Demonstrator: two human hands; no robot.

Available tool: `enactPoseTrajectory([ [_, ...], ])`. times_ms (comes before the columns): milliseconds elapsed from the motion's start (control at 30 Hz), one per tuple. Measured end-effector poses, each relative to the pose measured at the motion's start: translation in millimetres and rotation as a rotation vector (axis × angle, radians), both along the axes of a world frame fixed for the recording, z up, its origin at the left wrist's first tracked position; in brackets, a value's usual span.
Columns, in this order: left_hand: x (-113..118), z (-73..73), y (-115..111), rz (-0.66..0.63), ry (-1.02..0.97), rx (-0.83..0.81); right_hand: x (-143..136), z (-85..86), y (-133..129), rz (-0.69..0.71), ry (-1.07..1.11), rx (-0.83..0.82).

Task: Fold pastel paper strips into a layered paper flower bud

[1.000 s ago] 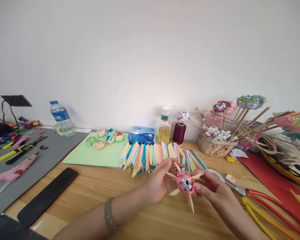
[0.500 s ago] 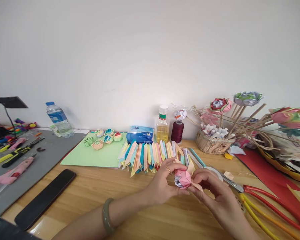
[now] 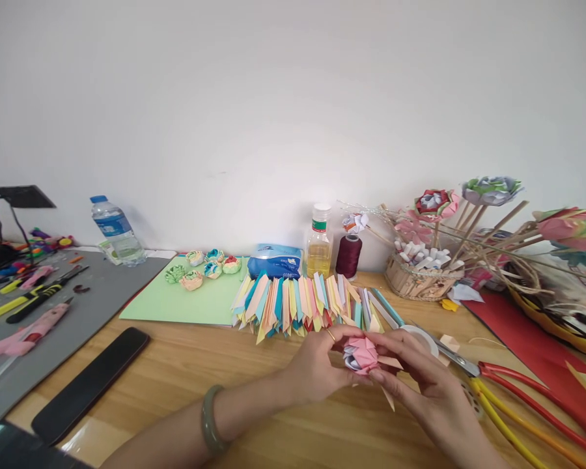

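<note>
A folded paper flower (image 3: pixel 362 355), pink outside with white and grey-blue petals at its centre, is held above the wooden table. My left hand (image 3: pixel 317 368), with a ring and a green bangle, curls its fingers and thumb round the flower's left side. My right hand (image 3: pixel 420 378) grips the flower's right side between thumb and fingers. Pale peach paper points (image 3: pixel 389 362) stick out from the flower between my right fingers and thumb. Just behind the hands lies a row of folded coloured paper strips (image 3: pixel 288 303).
Red-handled scissors (image 3: pixel 498 374) and a tape roll (image 3: pixel 420 339) lie right of my right hand. Behind stand an oil bottle (image 3: pixel 319 244), a thread spool (image 3: pixel 348 256) and a basket (image 3: pixel 420 280). A black phone-like slab (image 3: pixel 90 384) lies at left, near small paper flowers (image 3: pixel 192 280).
The flower has turned slightly in my hands. My right fingers have moved left over its top, and the peach paper points now stick out right and downward. The view has shifted slightly.
</note>
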State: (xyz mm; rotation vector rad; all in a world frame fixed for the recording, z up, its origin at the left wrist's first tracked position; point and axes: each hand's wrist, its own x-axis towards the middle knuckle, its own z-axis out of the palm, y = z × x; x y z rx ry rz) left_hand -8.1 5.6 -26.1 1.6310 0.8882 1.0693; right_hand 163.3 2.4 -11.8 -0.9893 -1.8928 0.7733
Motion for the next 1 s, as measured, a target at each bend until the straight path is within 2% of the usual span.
enactPoseTrajectory([
  [133, 0.8, 0.5, -1.0, 0.018, -0.072, -0.100, -1.5, -3.8, 0.3, 0.066, 0.057, -0.083],
  [333, 1.6, -3.5, -0.4, 0.030, -0.074, -0.101, -0.1, -3.7, 1.0, 0.066, 0.027, 0.050],
  [567, 0.1, 0.5, -3.1, 0.046, 0.133, 0.007, 6.7, -0.4, 5.5, 0.090, -0.050, -0.122],
  [733, 1.1, 1.1, -1.7, 0.021, -0.055, -0.070, 11.2, -3.6, 11.1, 0.092, 0.087, -0.253],
  [900, -0.8, 0.8, 0.1, 0.012, -0.046, -0.033, 8.3, -2.5, 10.1, 0.124, 0.153, -0.273],
  [1000, -2.6, -1.4, 0.7, 0.027, 0.020, 0.036, 6.4, -0.8, 7.5, 0.091, 0.166, -0.214],
])
